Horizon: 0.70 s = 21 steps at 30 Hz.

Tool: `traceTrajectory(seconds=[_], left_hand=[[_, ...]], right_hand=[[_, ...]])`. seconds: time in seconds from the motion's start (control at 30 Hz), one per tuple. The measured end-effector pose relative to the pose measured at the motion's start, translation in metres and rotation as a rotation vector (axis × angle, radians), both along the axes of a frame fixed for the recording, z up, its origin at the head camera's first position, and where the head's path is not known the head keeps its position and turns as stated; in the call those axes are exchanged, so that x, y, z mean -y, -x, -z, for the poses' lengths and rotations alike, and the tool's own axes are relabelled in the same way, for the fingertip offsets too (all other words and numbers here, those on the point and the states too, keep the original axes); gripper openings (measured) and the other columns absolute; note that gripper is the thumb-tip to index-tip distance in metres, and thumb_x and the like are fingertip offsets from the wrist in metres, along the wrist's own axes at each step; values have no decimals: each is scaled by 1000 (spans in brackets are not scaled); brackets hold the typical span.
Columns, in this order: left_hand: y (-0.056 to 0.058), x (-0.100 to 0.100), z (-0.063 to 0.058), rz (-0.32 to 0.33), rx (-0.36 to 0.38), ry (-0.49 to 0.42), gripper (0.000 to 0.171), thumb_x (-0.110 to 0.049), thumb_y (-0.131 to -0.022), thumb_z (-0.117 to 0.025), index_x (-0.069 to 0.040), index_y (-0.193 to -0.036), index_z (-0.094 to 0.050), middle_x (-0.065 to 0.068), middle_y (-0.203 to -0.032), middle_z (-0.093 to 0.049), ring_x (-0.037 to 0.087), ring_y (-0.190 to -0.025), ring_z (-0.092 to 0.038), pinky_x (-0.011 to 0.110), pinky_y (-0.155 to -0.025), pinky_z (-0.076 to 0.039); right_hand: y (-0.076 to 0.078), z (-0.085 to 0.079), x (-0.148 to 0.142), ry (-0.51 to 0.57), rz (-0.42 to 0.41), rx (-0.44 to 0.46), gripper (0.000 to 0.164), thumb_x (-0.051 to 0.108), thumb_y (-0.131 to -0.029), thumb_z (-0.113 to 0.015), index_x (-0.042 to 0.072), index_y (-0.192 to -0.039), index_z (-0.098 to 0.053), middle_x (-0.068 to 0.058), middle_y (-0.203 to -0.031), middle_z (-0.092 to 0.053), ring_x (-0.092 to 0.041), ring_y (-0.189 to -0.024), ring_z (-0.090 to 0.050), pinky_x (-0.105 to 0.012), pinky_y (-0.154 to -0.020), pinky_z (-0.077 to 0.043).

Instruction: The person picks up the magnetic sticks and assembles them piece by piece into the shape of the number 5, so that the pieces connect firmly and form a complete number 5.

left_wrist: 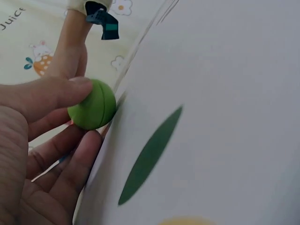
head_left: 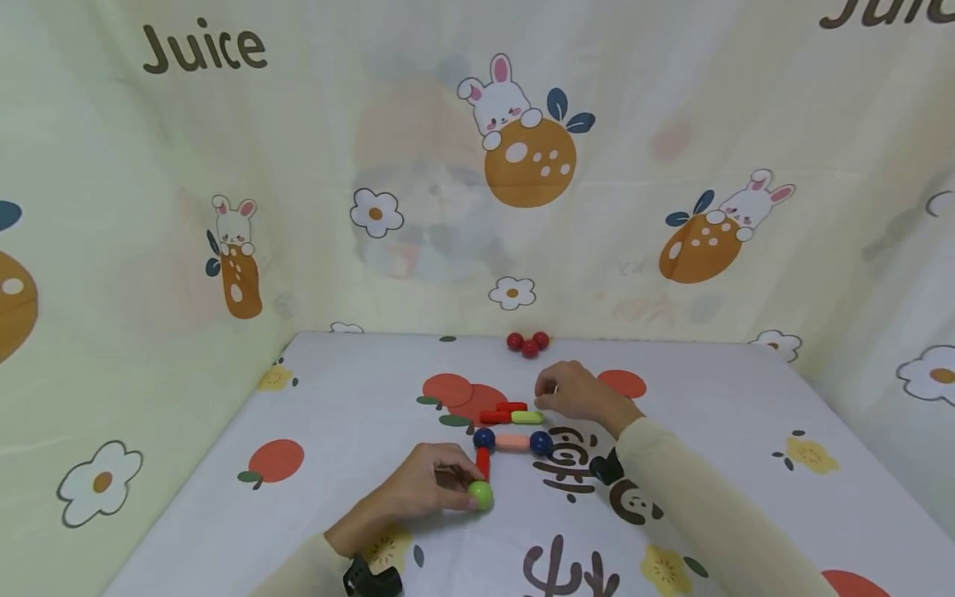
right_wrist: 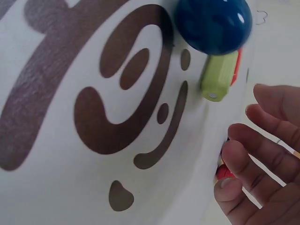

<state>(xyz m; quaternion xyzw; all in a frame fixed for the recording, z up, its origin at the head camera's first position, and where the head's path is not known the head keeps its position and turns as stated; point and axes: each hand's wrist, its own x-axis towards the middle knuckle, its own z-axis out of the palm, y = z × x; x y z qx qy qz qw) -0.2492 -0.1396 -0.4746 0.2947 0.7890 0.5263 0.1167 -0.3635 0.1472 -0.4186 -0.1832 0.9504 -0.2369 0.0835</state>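
My left hand [head_left: 430, 478] pinches a green ball [head_left: 481, 496] between thumb and fingers; the left wrist view shows a seam line round this ball [left_wrist: 95, 105]. From the ball a red rod [head_left: 483, 463] runs back to a blue ball [head_left: 484, 439]. A pink rod [head_left: 512, 442] joins that one to a second blue ball [head_left: 540, 444] on the right. Behind them lie two red rods [head_left: 496, 417] and a yellow-green rod [head_left: 527, 418], which has a silver spot on its end. Just right of these hovers my right hand [head_left: 573, 390], fingers loosely bent, holding nothing.
Three red balls [head_left: 530, 349] sit together near the back edge of the table. The white tablecloth [head_left: 358, 373] carries printed fruit, flowers and dark lettering. A patterned curtain [head_left: 313, 124] hangs behind and at both sides.
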Motion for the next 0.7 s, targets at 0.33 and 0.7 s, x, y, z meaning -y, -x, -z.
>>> traceTrajectory(seconds=[0.33, 0.7], left_hand=[[-2, -2, 5, -32, -13, 1, 26, -13, -83, -85, -18, -107, -78, -3, -101, -70, 14, -88, -68, 28, -82, -59], [1, -5, 4, -19, -79, 18, 24, -19, -85, -84, -17, -107, -77, 0, -97, -70, 11, -85, -65, 24, -77, -56]], right_hand=[[-4, 2, 5, -64, -78, 29, 6, 19, -90, -77, 17, -95, -73, 1, -90, -63, -20, -92, -54, -35, -78, -52], [-4, 1, 11, -105, -122, -15, 9, 19, -91, -74, 14, -99, -73, 1, -89, -63, -21, -91, -54, -36, -78, -52]])
